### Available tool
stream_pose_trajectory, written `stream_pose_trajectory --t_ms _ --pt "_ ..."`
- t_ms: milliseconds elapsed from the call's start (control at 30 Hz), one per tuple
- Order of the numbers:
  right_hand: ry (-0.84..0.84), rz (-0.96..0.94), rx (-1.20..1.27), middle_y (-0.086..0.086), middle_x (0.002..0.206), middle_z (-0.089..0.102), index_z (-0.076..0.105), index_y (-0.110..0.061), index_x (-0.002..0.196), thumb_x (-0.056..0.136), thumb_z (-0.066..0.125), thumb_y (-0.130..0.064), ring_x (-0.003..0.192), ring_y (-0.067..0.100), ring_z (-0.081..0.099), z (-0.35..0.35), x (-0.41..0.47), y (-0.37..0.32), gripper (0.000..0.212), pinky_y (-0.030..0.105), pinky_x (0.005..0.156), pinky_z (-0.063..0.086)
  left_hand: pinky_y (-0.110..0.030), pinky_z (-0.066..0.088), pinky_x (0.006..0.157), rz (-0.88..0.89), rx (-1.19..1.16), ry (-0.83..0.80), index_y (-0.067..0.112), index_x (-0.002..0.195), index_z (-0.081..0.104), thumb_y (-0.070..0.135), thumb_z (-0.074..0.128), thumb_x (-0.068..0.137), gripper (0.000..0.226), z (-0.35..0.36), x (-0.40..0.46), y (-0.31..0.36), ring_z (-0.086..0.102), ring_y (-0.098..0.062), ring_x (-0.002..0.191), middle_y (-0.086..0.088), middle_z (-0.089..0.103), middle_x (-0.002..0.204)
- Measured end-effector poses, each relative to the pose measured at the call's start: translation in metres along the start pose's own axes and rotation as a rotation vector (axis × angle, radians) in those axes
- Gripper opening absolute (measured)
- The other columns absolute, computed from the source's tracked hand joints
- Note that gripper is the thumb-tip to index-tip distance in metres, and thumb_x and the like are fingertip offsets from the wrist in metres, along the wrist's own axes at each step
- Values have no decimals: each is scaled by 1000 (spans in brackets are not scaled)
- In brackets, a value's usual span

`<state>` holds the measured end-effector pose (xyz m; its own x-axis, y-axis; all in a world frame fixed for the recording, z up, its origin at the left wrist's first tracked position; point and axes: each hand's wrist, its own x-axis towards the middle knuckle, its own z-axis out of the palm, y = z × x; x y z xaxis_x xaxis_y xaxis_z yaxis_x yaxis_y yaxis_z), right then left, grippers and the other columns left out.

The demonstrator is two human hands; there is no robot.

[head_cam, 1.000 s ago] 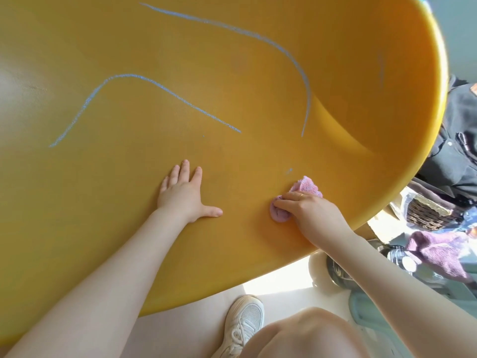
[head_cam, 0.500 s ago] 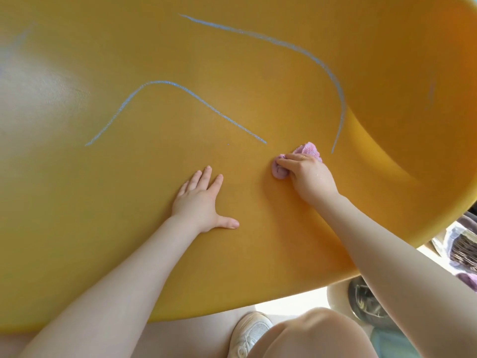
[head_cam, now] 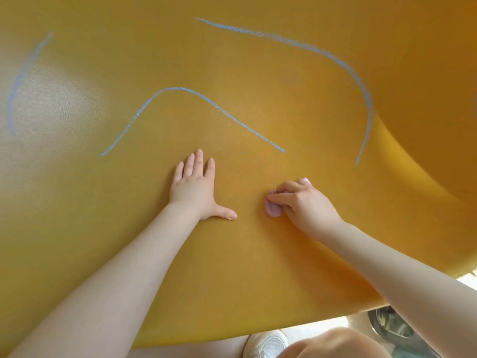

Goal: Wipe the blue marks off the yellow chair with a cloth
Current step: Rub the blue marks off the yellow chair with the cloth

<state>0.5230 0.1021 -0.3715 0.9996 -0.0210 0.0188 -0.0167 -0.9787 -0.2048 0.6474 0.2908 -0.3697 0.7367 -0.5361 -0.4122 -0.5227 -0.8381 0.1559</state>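
— What moved?
— Down and back from the blue marks [head_cam: 219, 108] came my right hand [head_cam: 307, 200], its grip bunching the cloth [head_cam: 273, 209] against the yellow chair [head_cam: 245, 267].
— The left hand [head_cam: 193, 186]?
— Flat, fingers spread; no writing anywhere

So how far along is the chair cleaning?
Early days. Nothing looks wiped yet: three blue marks show on the chair, a left one, a middle one and a long right one. In hand: the right hand presses a pink cloth on bare yellow below the marks, while the left hand lies flat. All three remain.
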Motion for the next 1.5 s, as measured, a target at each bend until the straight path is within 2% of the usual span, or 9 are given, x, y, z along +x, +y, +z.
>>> stream_pose_trajectory --t_ms 133,367,567,700,900,1033,1200,1367,1500 --pt "31 89 45 0 98 60 60 -17 75 86 55 -6 79 19 29 17 62 -27 17 29 56 34 -35 -2 117 -13 -65 4 19 148 -11 76 65 54 133 4 3 -3 -15 -19 144 -6 -24 154" --pt "19 126 7 6 111 54 59 -15 84 90 48 -10 92 25 40 17 117 -39 13 32 61 34 -36 -2 117 -7 -54 4 19 148 -12 77 64 53 135 6 7 -5 -17 -20 144 -6 -25 154" --pt "-122 281 37 5 103 49 65 -21 97 94 40 -11 82 21 30 0 41 -33 27 28 69 30 -36 -1 117 -9 -51 -19 19 148 -13 79 62 54 134 1 1 -4 -15 -20 144 -6 -25 154" --pt "-231 349 94 3 93 46 67 -24 97 91 43 -14 78 23 36 -22 -33 -34 27 36 80 45 -37 0 117 -20 -28 -60 14 148 -10 73 65 60 130 -7 -3 4 -11 -23 145 -9 -21 155" --pt "-339 484 -100 5 97 45 62 -28 89 87 47 -13 90 23 42 -65 -66 -21 21 29 68 33 -34 2 117 297 -97 -138 16 150 2 57 61 79 101 -5 -8 57 -6 -20 145 -5 -16 157" --pt "-239 712 -312 4 89 35 50 -25 70 80 51 -2 93 28 43 -118 -69 10 25 34 67 29 -36 3 117 285 -121 -161 14 150 -2 65 59 75 109 2 -8 89 -6 -23 145 -8 -16 157" --pt "45 774 -503 14 93 37 46 -14 76 85 48 -1 93 35 45 -152 -63 45 17 52 83 39 -38 8 117 224 -118 -148 12 148 -7 66 62 70 118 4 -5 102 -9 -25 145 -9 -19 156" --pt "137 835 -728 18 86 55 65 -4 82 67 63 9 72 34 56 -136 -53 51 20 46 60 49 -37 13 116 224 -117 -135 13 149 -8 66 64 69 119 7 -4 103 -9 -23 145 -7 -20 156" --pt "117 783 -356 15 107 49 58 -10 100 83 46 7 93 34 49 -84 -49 31 27 42 69 37 -36 14 116 231 -128 -118 16 149 -9 67 62 69 119 11 -4 99 -11 -20 145 -3 -21 155"
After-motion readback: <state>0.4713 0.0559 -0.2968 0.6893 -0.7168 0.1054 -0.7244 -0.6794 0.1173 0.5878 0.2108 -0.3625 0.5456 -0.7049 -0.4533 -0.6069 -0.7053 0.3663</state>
